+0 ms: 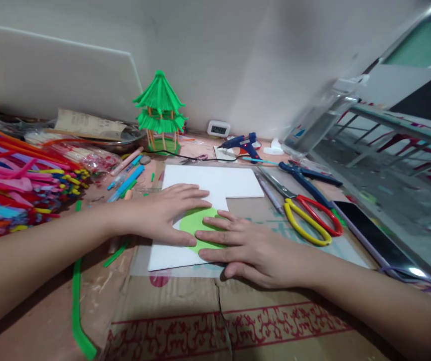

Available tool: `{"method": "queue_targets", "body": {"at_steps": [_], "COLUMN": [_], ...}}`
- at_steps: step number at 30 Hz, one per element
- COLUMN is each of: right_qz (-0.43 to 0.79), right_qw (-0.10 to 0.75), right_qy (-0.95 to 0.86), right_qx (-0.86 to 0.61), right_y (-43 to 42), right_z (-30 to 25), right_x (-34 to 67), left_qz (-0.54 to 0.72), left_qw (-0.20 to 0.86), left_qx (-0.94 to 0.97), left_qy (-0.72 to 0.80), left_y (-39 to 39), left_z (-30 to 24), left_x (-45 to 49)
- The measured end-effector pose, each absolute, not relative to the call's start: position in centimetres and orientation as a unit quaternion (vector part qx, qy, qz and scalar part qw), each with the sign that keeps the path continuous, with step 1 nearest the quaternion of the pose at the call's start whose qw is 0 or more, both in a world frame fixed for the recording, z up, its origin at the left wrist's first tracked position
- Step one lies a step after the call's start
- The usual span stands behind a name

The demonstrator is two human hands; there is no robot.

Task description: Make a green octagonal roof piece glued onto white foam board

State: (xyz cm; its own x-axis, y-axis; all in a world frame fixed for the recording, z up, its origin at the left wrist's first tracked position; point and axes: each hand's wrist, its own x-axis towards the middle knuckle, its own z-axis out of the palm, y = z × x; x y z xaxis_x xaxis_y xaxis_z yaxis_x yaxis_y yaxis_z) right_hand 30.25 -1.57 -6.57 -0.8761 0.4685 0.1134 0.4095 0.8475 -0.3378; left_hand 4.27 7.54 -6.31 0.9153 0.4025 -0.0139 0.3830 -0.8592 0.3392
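Observation:
A light green paper disc (190, 224) lies on an L-shaped white foam board (196, 180), which rests on a cardboard sheet. My left hand (168, 210) is flat on the board with fingers stretched out, its thumb on the disc's edge. From the right, my right hand (247, 245) lies across the disc with its fingers spread, covering the right part of it. Neither hand grips anything. Right of the board, scissors (309, 213) with one red and one yellow handle lie with their blades toward the board.
Bundled colourful pipe cleaners (19, 175) fill the left. Behind the board stand a green pagoda model (159, 115), a small digital clock (219, 129) and a blue glue gun (243, 144). Dark blue pliers (305, 180) and a phone (377, 238) lie right. Blue pens (127, 183) are left.

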Motion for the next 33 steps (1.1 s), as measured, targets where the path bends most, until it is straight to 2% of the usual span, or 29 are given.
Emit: {"method": "queue_targets", "body": {"at_steps": [4,14,28,33], "right_qz": [0.102,0.058,0.056,0.018], "right_qw": [0.098,0.107,0.122,0.222], "right_qy": [-0.957,-0.970,-0.973,-0.948], "right_qx": [-0.254,-0.211,-0.189,-0.229], "right_y": [-1.7,-2.3,-2.4,-2.0], "right_z": [-6.2,-5.7,-5.7,-4.6], "right_x": [30.0,29.3,29.3,30.7], "left_qz": [0.013,0.011,0.027,0.054], "left_qw": [0.163,0.162,0.156,0.135], "left_qx": [0.963,0.964,0.965,0.952], "left_qy": [0.214,0.209,0.209,0.268], "left_y": [7.6,7.5,7.4,6.0], "left_z": [-6.3,-6.3,-6.5,-6.9], "left_x": [4.5,4.5,4.7,5.6]}}
